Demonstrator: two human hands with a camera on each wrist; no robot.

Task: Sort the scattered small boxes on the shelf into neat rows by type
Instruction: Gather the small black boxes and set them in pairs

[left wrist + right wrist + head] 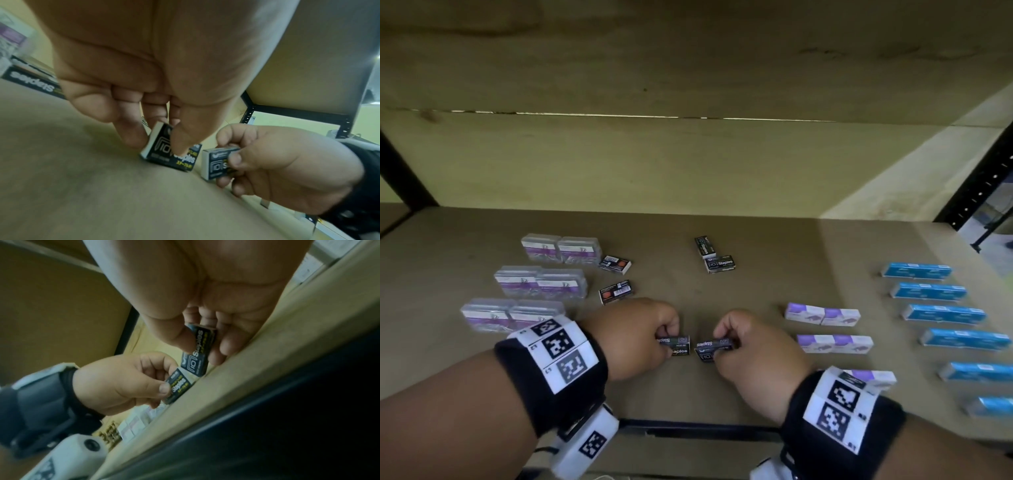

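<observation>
We are partway through the sort. At the left of the head view the clear purple-labelled cases (541,284) are already sitting in three pairs, at the far right the blue boxes (941,315) are lining up in a column, and just left of those the lilac-and-white boxes (828,329) are resting in pairs. What is still waiting, we judge, is the black kind: two black boxes (715,257) are lying askew at upper centre, and two with orange patches (616,277) are lying loose beside the clear cases.

At lower centre, our left hand (633,335) is pinching one black staple box (677,346) with curled fingers (131,129) on the shelf (722,301), and our right hand (753,346) is pinching a second staple box (714,346) just beside it.

Each box is reading "Staples" in white, with a "10" inside a staple outline; the smaller yellow print is too blurred to read.
</observation>
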